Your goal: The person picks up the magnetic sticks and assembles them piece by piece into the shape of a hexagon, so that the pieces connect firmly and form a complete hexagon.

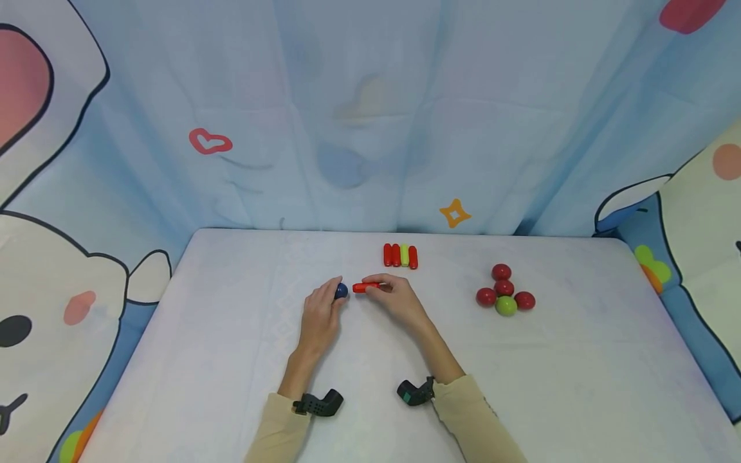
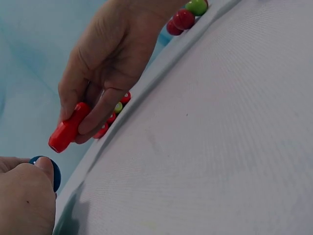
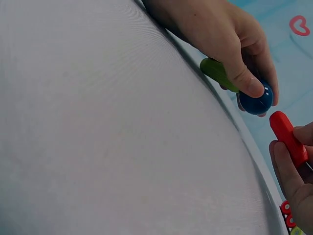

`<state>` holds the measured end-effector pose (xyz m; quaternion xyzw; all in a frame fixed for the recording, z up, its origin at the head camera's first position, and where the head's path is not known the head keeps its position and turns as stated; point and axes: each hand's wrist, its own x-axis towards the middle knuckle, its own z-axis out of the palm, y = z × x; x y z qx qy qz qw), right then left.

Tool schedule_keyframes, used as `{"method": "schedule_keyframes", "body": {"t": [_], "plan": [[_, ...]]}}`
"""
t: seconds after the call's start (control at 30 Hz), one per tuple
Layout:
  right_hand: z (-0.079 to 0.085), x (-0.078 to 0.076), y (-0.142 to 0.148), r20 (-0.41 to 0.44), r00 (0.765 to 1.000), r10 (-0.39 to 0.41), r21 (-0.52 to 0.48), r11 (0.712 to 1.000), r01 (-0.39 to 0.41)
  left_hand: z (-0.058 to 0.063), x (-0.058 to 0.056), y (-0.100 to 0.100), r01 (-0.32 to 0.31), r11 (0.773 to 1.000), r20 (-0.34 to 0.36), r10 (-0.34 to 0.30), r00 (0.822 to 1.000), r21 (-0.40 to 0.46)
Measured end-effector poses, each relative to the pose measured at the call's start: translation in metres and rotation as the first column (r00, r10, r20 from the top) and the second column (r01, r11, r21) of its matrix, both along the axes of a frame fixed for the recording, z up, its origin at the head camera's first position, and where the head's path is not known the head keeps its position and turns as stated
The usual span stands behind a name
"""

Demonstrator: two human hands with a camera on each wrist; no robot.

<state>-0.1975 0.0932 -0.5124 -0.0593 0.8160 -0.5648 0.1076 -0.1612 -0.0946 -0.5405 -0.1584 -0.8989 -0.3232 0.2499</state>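
Note:
Near the middle of the table my left hand (image 1: 320, 315) grips a glossy blue ball (image 1: 341, 291) between thumb and fingers. In the right wrist view a green handle-like stick (image 3: 215, 72) shows under that hand, pointing away from the ball; where the two meet is hidden by the fingers. My right hand (image 1: 401, 299) pinches a red handle-like stick (image 1: 362, 287) with thumb and fingertips. The red stick's free end points at the blue ball, with a small gap between them in the head view.
Beyond the hands, red sticks (image 1: 396, 255) and one yellow-green stick (image 1: 404, 255) stand in a row. To the right lie several dark red balls (image 1: 486, 296) around a green ball (image 1: 506, 305). A blue patterned curtain (image 1: 370, 116) hangs behind the white-covered table (image 1: 231, 360).

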Motion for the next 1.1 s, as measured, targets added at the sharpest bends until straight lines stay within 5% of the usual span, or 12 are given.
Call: {"method": "schedule_keyframes", "body": {"t": [0.27,0.73,1.1], "plan": [[-0.0006,0.0037,-0.0061,-0.015,1.0,0.023,-0.014,1.0,-0.024,-0.0026,-0.0008,0.0003,0.022,0.999,-0.026,-0.023,0.999,-0.043],[-0.002,0.0037,-0.0048,0.009,1.0,0.019,-0.01,1.0,-0.019,-0.001,0.0003,-0.0002,0.041,0.999,0.099,-0.041,0.994,-0.003],[0.0004,0.0016,-0.0011,0.064,0.998,0.009,-0.057,0.998,-0.005,-0.0006,-0.0013,0.0009,0.006,1.0,-0.003,-0.006,1.0,0.03]]}}
